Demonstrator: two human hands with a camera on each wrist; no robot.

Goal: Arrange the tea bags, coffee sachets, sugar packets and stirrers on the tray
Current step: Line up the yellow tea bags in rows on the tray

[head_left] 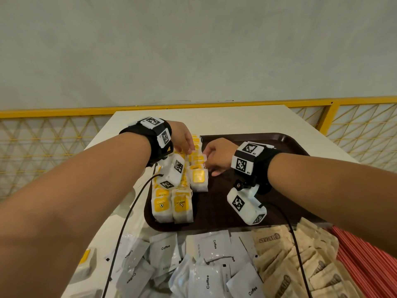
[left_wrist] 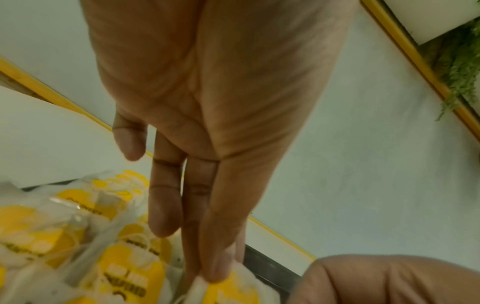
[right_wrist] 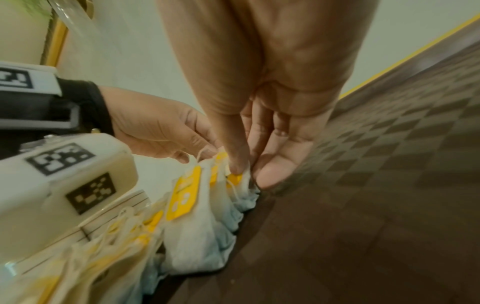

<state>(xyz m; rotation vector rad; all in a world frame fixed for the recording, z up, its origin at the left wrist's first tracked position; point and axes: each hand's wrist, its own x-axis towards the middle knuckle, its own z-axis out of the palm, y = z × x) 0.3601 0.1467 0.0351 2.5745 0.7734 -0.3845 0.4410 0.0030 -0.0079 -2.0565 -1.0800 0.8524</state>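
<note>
1. The tea bags (head_left: 182,190) stand in rows along the left side of the brown tray (head_left: 285,140), so this part of the task looks nearly done.
2. The coffee sachets (head_left: 212,248), the sugar packets (head_left: 285,259) and the red stirrers (head_left: 365,259) lie on the desk (head_left: 214,119) in front of the tray, not yet arranged.
3. The left hand (head_left: 182,139) touches the far tea bags with straight fingers.
4. The right hand (head_left: 217,157) pinches the top of one tea bag between thumb and fingers, just beside the left hand.
5. The middle and right part of the tray is bare, with much room for the other things.
6. The tea bags stand close to the tray's left rim, and one loose tea bag (head_left: 84,258) lies on the desk near its left edge.
</note>
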